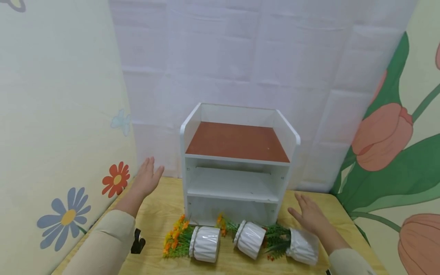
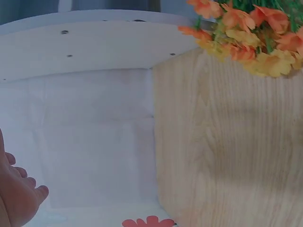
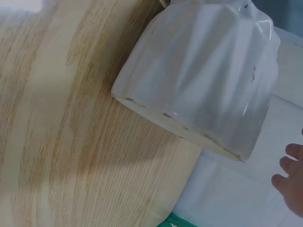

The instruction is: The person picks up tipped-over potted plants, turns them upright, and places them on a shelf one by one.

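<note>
Flanking the left hand (image 1: 147, 182) on its outer side, a blue flower (image 1: 68, 217) and a red flower (image 1: 117, 179) are pictured on the wall. The left hand is held out with its fingers straight and its thumb spread; nothing is gripped. By its sleeve, a black object (image 1: 137, 242) is seen. To the right of this hand and nearer the wearer, the left pot (image 1: 206, 244), white and ribbed, is laid on its side on the wood-grained table (image 1: 161, 196), its orange and yellow flowers (image 1: 174, 237) turned toward the left arm. Between the two hands, a white shelf unit (image 1: 237, 141) with a reddish-brown top panel is stood upright, touched by neither. In front of it, the middle pot (image 1: 251, 240) is laid at a slant, its greenery directed left. Just below the right hand (image 1: 311, 215), the right pot (image 1: 304, 248) is laid on its side, its leaves turned left. The right hand is held with fingers extended and thumb apart, nothing grasped. Farther right of it, pink tulips (image 1: 381, 137) are pictured on the wall.
</note>
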`<state>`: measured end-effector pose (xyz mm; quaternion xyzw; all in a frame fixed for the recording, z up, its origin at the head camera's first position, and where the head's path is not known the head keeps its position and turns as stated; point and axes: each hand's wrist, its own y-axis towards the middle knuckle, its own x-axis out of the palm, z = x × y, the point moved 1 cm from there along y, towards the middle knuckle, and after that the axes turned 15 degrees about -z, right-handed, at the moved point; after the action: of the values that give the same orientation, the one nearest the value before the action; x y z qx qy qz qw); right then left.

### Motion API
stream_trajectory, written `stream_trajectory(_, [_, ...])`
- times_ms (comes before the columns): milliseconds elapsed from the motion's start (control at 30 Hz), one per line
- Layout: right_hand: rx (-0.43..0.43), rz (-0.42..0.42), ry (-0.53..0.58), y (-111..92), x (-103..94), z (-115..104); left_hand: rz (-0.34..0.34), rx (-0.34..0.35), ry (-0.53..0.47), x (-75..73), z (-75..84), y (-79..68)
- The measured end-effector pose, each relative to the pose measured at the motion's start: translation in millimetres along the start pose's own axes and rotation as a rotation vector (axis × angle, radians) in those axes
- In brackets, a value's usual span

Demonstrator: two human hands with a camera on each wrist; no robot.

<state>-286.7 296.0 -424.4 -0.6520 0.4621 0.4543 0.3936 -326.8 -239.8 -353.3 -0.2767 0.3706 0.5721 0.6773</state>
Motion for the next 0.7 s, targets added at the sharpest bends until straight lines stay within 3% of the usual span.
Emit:
stream_trajectory(367, [0.004,-0.055,0.068,-4.5,5.2,1.4,0.041,0.053,-0.123,-16.2,18.0,6.5])
stream_trajectory(700, [-0.038,-0.013,0.069,-14.8,8.2,-3.1,0.056,0.083,-0.218,-23.9,34.1,5.5])
